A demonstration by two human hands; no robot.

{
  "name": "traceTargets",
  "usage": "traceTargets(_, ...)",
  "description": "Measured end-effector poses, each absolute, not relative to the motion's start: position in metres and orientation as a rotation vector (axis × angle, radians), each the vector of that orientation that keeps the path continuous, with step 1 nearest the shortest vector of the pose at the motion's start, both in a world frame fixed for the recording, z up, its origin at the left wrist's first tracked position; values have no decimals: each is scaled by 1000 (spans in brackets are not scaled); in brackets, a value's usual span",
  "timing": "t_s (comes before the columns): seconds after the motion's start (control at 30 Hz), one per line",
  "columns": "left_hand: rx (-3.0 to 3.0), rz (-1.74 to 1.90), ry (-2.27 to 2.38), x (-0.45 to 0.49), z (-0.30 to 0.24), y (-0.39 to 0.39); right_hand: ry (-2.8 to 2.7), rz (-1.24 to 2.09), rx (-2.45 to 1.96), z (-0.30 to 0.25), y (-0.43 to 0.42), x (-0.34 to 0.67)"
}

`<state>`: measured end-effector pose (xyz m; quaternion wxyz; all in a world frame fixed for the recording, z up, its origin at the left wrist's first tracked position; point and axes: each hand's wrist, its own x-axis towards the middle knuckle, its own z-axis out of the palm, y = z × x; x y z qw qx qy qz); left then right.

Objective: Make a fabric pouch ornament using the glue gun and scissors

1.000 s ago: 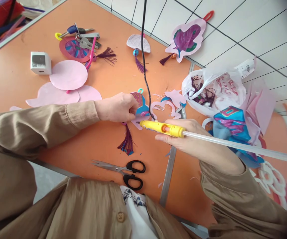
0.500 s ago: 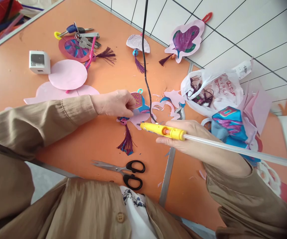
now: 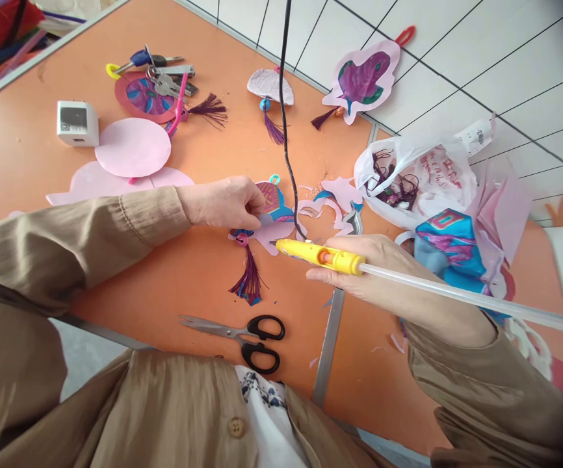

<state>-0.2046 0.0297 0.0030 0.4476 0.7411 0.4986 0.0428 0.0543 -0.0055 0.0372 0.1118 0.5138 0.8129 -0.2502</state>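
Note:
My right hand (image 3: pixel 374 266) is wrapped round a yellow hot glue gun (image 3: pixel 320 255), with a long clear glue stick (image 3: pixel 457 291) running out of its back to the right. Its dark nozzle touches or hovers just over the edge of a pink-backed ornament (image 3: pixel 277 227); I cannot tell which. The ornament carries blue and purple patterned fabric, a teal loop on top and a dark purple tassel (image 3: pixel 248 276) hanging from a pink bead. My left hand (image 3: pixel 235 203) is closed in a pinch on the ornament's left part, its fingertips partly hidden.
Black-handled scissors (image 3: pixel 247 338) lie near the front edge. Pink and blue scraps (image 3: pixel 342 194), a white plastic bag (image 3: pixel 437 169) and fabric (image 3: pixel 452 240) are on the right. Finished-looking tasselled ornaments (image 3: pixel 365 78), keys (image 3: pixel 164 81) and a white charger (image 3: pixel 77 122) sit behind. A black cord (image 3: pixel 284 97) hangs down.
Almost nothing differs. Both hands keep their places, with the glue gun's nozzle at the same edge of the ornament; my right sleeve has shifted slightly.

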Motion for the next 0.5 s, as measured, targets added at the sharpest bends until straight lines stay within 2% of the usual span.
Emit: traceTargets(0.5, 1833, 124, 1210, -207, 1, 30, 2446, -782, 1449, 41, -6, 53)
